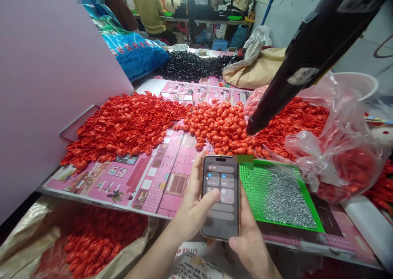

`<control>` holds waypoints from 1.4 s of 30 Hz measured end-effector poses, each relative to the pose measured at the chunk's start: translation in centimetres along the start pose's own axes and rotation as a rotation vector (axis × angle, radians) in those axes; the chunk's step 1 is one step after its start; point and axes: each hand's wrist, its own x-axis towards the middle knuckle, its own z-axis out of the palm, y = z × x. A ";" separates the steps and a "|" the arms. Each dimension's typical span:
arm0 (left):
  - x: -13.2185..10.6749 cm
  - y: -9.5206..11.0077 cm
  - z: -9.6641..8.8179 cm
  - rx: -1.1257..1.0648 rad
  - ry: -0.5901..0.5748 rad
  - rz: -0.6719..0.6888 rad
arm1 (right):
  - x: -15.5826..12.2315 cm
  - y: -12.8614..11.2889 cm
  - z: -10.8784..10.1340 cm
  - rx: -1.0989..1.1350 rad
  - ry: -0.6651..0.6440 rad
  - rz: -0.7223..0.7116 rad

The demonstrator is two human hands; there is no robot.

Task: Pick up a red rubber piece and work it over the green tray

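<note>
A smartphone [225, 207] is held upright between my two hands above the table's front edge. Its lit screen shows a panel of grey tiles with a few round blue icons. My left hand [188, 213] wraps round the left side, and its thumb lies over the middle of the screen. Along the right and lower edge, my right hand [250, 238] grips the phone, its thumb by the bottom corner. Just right of the phone is a green perforated tray [253, 193] with many small silvery metal pieces [288, 197], which look like screws.
Red plastic shells [123, 119] and rounded red parts [217, 123] heap across the pink patterned table [147, 189]. A black pole [276, 78] slants in from upper right. A clear bag [346, 148] holds more red parts; an open sack [18, 238] sits below left. People are behind.
</note>
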 end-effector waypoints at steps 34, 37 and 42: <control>3.2 -2.4 -4.3 0.672 0.177 -0.049 | 8.1 -15.8 -7.4 -2.381 0.542 -0.258; 9.3 -0.4 -9.5 1.212 0.214 0.205 | 12.3 -18.6 -9.8 -2.542 0.412 -0.091; 17.1 0.4 -14.5 1.287 0.112 0.178 | 15.3 -19.9 -12.5 -2.578 0.257 0.058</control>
